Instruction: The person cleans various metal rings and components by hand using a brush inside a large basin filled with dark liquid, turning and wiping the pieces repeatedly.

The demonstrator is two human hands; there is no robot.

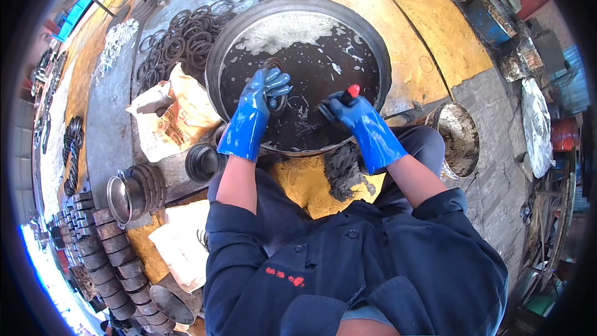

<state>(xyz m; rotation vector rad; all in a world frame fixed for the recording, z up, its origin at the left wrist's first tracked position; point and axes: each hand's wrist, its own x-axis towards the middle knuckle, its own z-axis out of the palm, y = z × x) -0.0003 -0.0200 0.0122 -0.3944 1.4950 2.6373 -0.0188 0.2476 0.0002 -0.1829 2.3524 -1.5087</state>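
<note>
Both of my hands wear blue rubber gloves over a large round tub point(383, 56) of dark, foamy liquid point(323, 74). My left hand point(250, 109) is closed around a dark ring point(272, 63), held above the liquid on the left side. In my right hand point(357, 118) is a tool with a black handle and red end point(354, 91). Its dark working end, near the fingers, is too blurred to make out its kind. The two hands are apart, and the tool does not touch the ring.
Many dark rings point(180, 43) lie heaped left of the tub, beside a crumpled paper sack point(171, 115). Stacked metal cylinders point(112, 236) stand at lower left. A dirty bucket point(474, 143) is by my right knee. Dark sludge point(342, 177) lies between my legs.
</note>
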